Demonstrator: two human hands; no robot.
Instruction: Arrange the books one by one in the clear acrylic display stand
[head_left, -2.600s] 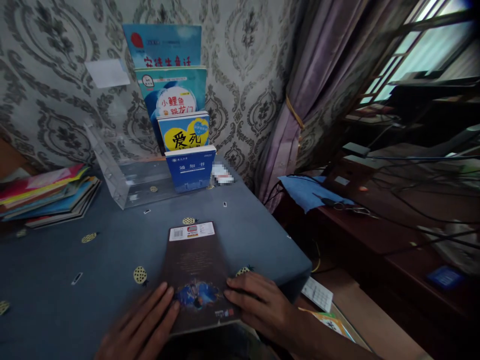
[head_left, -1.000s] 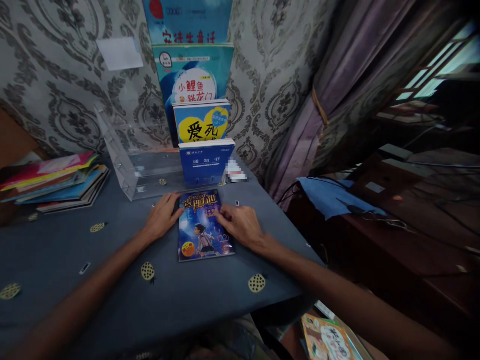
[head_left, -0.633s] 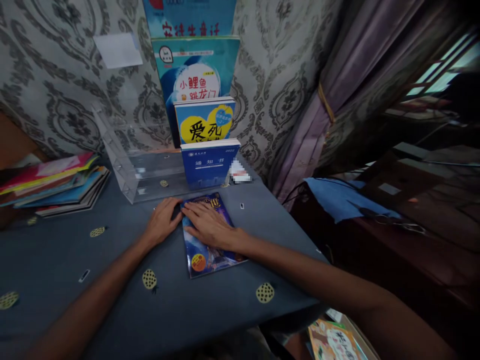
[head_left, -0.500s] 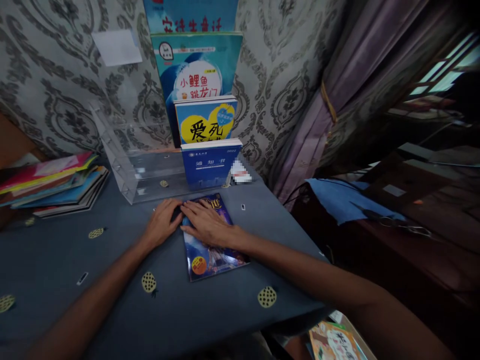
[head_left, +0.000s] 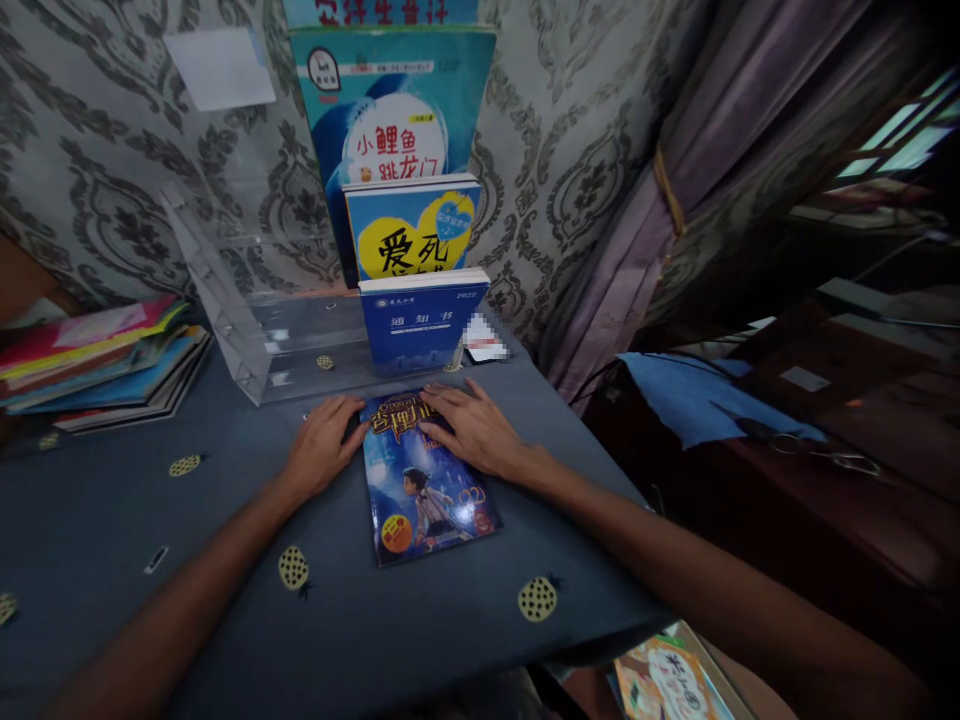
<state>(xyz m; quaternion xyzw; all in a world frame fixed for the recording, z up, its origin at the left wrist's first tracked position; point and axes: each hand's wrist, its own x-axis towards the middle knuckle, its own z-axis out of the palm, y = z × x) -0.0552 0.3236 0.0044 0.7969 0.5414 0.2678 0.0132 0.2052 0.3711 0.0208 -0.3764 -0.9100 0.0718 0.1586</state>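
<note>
A dark blue book (head_left: 427,495) with a cartoon figure on its cover lies flat on the table. My left hand (head_left: 322,445) rests at its upper left edge, fingers extended and touching it. Across the upper right of the cover lies my right hand (head_left: 476,430), fingers spread flat. Just behind stands a clear tiered rack (head_left: 247,340) that holds a blue booklet (head_left: 420,325), a yellow and blue book (head_left: 409,235) and a teal book (head_left: 397,110) on rising steps.
At the left lies a stack of colourful books (head_left: 97,360). A purple curtain (head_left: 630,220) hangs at the right. Beyond the table's right edge are a blue cloth (head_left: 675,400) and scissors. Another book (head_left: 667,680) sits low at the bottom right.
My right hand has slid right across the cover, uncovering its title and figure. My left hand has stayed by the book's left edge. The view has shifted slightly.
</note>
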